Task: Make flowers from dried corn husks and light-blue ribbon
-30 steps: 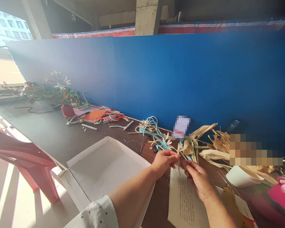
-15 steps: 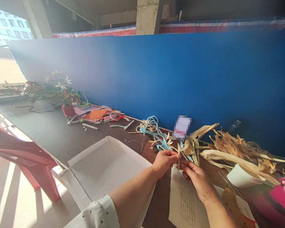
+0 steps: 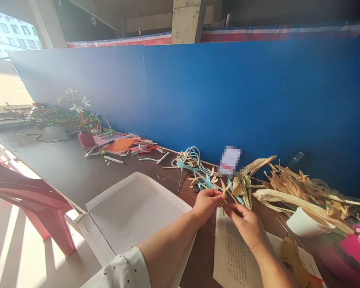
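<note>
My left hand (image 3: 208,205) pinches a small pale flower of dried corn husk (image 3: 224,187) between thumb and fingers, its pointed petals upward. Just below it, my right hand (image 3: 245,222) is closed, thumb and index fingertips pressed together beside the flower's short stem. Whatever thin thing those fingertips grip is too small to make out. Under the right hand lies a printed sheet (image 3: 228,256). Behind the hands are light-blue ribbon (image 3: 208,182), black-handled scissors (image 3: 196,188) and more husk petals on thin stems.
An open white box lid (image 3: 129,212) lies left of my hands. Dried corn husks (image 3: 300,184), a white cup (image 3: 307,224) and a yellow glue gun (image 3: 292,256) are on the right. A blue partition (image 3: 228,96) borders the dark table; a red chair (image 3: 33,196) stands left.
My right fingertips have shifted slightly left and up, closer to the flower's stem. The flower has dipped and tilted a little in my left hand.
</note>
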`<state>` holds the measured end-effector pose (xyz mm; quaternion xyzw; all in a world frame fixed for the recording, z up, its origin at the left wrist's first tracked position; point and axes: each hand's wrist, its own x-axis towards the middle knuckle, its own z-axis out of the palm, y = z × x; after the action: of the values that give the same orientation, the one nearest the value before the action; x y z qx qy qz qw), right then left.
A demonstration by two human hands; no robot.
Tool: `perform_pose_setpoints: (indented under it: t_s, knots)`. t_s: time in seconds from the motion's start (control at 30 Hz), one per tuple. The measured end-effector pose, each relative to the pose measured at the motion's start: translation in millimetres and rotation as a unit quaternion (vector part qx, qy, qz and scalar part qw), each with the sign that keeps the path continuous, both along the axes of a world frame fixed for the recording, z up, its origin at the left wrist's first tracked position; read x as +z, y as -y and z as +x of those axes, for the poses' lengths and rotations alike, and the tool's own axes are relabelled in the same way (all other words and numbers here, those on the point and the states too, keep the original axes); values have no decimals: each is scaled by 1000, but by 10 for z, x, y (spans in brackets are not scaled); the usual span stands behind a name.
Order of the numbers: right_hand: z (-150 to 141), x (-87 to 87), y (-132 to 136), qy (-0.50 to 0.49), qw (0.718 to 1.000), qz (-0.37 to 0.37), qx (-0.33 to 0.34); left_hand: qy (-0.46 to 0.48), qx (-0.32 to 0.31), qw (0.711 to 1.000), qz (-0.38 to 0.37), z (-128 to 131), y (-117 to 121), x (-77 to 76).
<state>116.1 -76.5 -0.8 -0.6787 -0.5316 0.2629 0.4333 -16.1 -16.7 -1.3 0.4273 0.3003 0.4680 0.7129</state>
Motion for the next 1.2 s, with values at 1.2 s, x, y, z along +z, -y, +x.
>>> perform_pose_setpoints:
  t_s: [1.2]
  knots:
    - [-69, 60, 27, 75, 997, -18, 6, 7, -12, 999, 47, 37, 27, -10]
